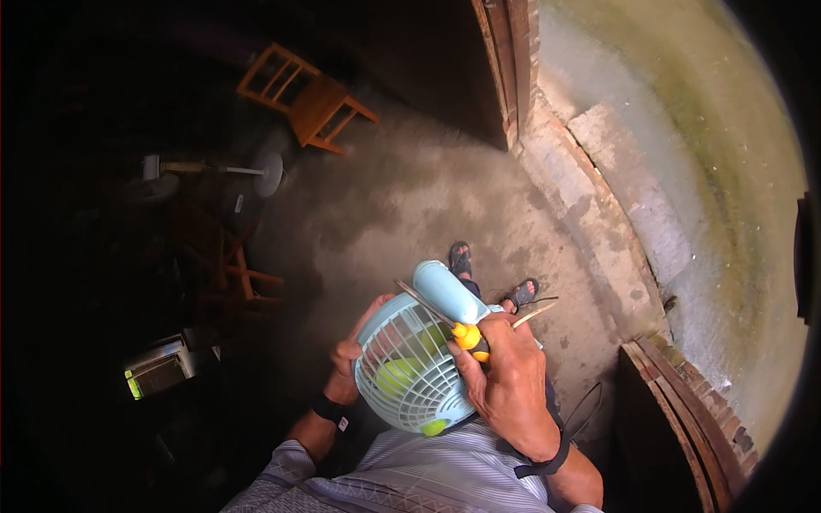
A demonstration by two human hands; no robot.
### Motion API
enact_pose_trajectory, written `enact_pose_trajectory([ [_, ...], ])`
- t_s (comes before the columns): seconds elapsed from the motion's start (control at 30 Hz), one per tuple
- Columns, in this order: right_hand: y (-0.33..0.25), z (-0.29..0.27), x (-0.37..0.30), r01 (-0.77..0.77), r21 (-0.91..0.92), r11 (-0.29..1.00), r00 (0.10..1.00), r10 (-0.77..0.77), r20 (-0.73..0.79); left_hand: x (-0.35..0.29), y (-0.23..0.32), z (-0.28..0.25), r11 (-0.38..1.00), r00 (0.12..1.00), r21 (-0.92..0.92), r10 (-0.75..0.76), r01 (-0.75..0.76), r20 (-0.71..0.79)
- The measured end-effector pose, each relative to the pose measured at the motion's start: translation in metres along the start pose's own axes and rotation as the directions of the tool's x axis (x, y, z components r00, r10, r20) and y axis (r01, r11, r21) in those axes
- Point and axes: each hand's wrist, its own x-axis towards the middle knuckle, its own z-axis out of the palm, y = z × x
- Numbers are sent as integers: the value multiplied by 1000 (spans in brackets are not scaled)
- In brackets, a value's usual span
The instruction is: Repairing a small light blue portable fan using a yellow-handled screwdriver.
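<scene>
A small light-blue electric fan (408,336) with a slatted round cage is held in front of my shirt, tilted. Green blades (398,376) show through the slats. At its upper side a smooth light-blue rounded housing (450,291) sticks out. My left hand (354,349) grips the cage's left rim, its fingers partly behind it. In my right hand (510,376) is a screwdriver (467,335) with a yellow and black handle. Its metal shaft points up and left across the cage, below the housing. The handle's lower end is hidden by my fingers.
On the concrete floor (402,188) stands a wooden chair (318,104) at the far left. A white pedestal fan (268,174) and a second chair (244,274) are in the dark left area. To the right, a doorway opens onto a stone step (629,188).
</scene>
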Motion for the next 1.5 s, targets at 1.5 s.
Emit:
enact_pose_trajectory([
  [1.5,52,24,26,-253,42,967,963,248,108,23,-9,-71,968,959,-27,-250,249,-132],
])
